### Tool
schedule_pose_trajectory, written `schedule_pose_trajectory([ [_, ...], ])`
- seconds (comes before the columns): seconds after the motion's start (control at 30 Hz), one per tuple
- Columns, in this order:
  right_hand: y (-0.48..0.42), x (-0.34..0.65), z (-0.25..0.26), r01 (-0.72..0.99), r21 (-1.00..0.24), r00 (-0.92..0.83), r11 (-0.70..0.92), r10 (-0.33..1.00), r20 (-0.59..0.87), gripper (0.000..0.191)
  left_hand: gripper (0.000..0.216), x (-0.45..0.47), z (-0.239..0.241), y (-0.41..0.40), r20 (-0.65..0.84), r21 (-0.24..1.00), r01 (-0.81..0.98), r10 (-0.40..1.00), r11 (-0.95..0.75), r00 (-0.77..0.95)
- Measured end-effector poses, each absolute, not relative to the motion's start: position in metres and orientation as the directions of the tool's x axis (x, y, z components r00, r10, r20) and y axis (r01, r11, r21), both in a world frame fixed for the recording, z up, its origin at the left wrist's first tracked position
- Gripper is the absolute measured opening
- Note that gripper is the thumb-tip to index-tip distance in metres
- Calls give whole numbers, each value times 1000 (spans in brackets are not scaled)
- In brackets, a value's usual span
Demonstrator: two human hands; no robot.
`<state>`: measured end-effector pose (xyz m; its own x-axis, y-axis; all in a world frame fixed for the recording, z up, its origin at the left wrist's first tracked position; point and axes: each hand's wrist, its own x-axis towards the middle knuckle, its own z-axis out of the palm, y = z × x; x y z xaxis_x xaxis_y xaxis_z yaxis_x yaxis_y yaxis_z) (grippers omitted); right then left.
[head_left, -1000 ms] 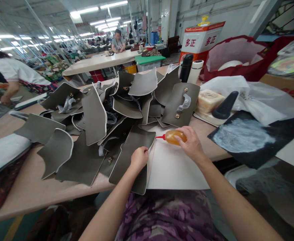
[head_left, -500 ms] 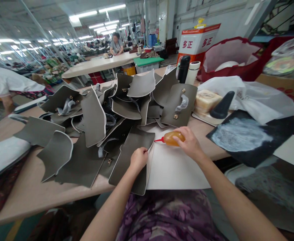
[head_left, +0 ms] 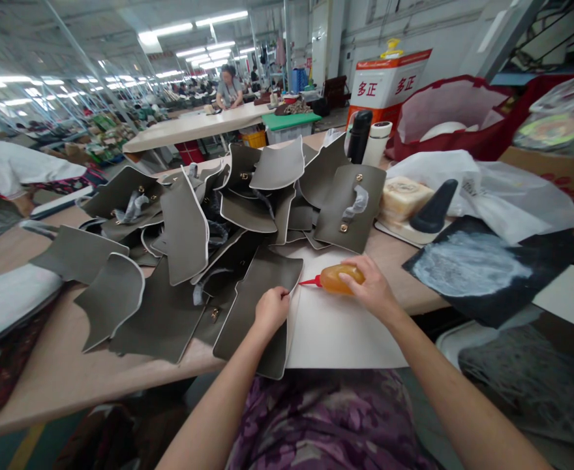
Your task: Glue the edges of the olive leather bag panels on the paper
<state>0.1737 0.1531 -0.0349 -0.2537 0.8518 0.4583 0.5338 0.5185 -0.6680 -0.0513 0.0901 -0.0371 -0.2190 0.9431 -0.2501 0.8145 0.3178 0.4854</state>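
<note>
Fingers closed, my left hand (head_left: pixel 272 308) grips the right edge of a grey-brown leather panel (head_left: pixel 262 281) with a pale border. My right hand (head_left: pixel 372 284) is wrapped round a squeeze bottle (head_left: pixel 338 279) of amber liquid, likely glue, held on its side. Its thin red nozzle points left, with the tip at the panel's edge just above my left fingers. Under the bottle lies a white sheet (head_left: pixel 346 333), partly covered by the panel. Behind the panel is a heap of similar leather panels (head_left: pixel 184 225), some with metal fittings and plastic-wrapped handles.
To the right are a cream block (head_left: pixel 404 198), a black cone-shaped object (head_left: pixel 434 207) and a black sheet (head_left: pixel 487 267) with white smears. Two thermos bottles (head_left: pixel 360 136), a large tin (head_left: pixel 387 85) and a red bag (head_left: pixel 448 111) stand behind. Other people work further back.
My right hand has brought the bottle slightly down toward me, so the nozzle tip sits lower along the panel's edge. My left hand keeps its hold.
</note>
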Motion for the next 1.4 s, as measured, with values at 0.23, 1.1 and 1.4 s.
schedule_pose_trajectory([
  [0.23, 139, 173, -33, 529, -677, -262, 511, 858, 442, 17, 23, -52, -42, 90, -220, 495, 818, 953, 294, -209],
  [1.1, 59, 175, -33, 446, -814, -287, 372, 921, 264, 16, 27, -51, -41, 88, -204, 485, 830, 959, 275, -198],
  [1.4, 39, 175, -33, 416, -855, -311, 310, 932, 186, 15, 27, -51, -42, 88, -227, 471, 831, 951, 295, -209],
])
